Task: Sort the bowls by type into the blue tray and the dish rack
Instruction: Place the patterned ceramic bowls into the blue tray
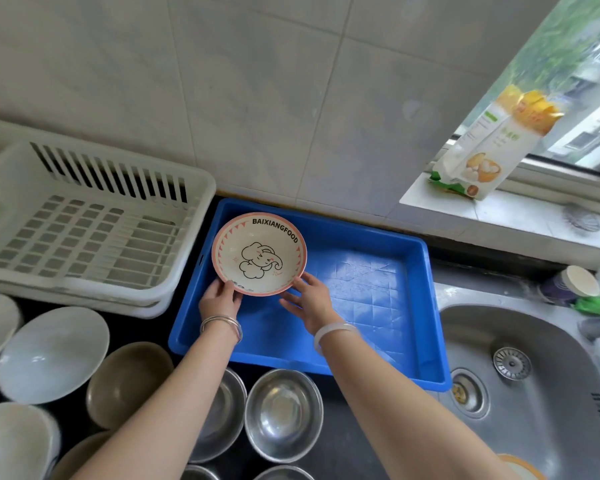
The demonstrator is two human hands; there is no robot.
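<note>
As left hand, right hand hold it, elephant bowl in blue tray

Dark counter bears dish rack, blue tray, ceramic bowls, steel bowls.

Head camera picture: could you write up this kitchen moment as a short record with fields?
Place: dark counter beside a steel sink
Held: elephant bowl, gripped at its near rim by the left hand and right hand
Where: over the far left corner of the blue tray; resting or lifted, cannot tell
Dish rack: white, left of the tray
Waiting: white bowls, a brown bowl and steel bowls on the counter nearer the person
</note>
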